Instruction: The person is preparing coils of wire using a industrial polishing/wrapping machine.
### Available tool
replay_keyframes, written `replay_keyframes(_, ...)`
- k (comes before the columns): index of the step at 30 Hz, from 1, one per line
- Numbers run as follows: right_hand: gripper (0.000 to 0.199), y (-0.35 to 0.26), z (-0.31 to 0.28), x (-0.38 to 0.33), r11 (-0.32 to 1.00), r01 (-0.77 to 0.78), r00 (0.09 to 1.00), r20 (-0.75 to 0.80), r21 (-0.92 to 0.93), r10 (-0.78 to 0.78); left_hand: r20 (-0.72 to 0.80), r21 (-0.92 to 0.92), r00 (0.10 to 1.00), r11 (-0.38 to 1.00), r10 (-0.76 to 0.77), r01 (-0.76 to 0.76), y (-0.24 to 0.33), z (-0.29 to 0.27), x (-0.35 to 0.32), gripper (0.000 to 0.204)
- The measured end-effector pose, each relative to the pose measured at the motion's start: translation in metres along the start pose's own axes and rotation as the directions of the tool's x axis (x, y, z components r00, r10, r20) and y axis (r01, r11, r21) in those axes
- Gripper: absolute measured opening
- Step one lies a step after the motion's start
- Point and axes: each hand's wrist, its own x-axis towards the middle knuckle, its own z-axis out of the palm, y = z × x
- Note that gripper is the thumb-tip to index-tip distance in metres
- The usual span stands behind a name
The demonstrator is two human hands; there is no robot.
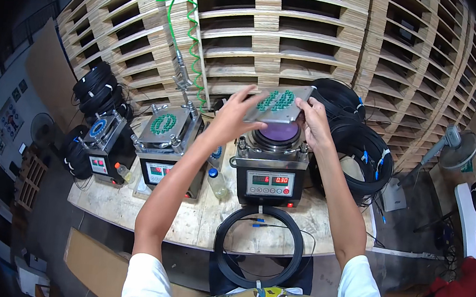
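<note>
While both hands grip metal plate (279, 105) full of green plugs, plate hovers tilted just above purple disc (279, 132) on black machine (270, 172). Left hand (230, 119) clamped on left edge, right hand (313, 124) pinching right edge. Risk imo: tilt could bang plate on machine posts, scratch disc. Cable coil (258, 245) on surface (185, 221) in front of machine, bottle (217, 183) left of machine, easy to knock.

Stacked wooden pallets (295, 34) behind plywood workbench (185, 223); standing fan (458, 149) right.
</note>
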Motion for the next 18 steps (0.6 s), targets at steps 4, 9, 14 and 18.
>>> replay_keyframes(4,0.031,0.001,-0.022,-0.004,0.998,-0.046,0.997,0.069,0.032,0.044,0.423,-0.555,0.788,0.559,-0.447,0.615,-0.028,-0.001,0.010,0.085)
replay_keyframes(9,0.043,0.014,-0.042,0.007,0.990,-0.125,0.980,0.146,-0.062,0.133,0.603,-0.706,0.668,0.098,-0.437,0.701,-0.060,0.028,0.000,0.061)
replay_keyframes(14,0.045,0.013,-0.054,0.012,0.896,-0.218,0.946,0.141,-0.387,0.291,0.512,-0.778,0.684,0.057,-0.520,0.625,-0.060,0.051,-0.021,0.064)
replay_keyframes(18,0.040,0.028,-0.068,0.018,0.882,-0.160,0.949,0.176,-0.443,0.261,0.528,-0.768,0.670,0.043,-0.521,0.639,-0.055,0.057,-0.029,0.065)
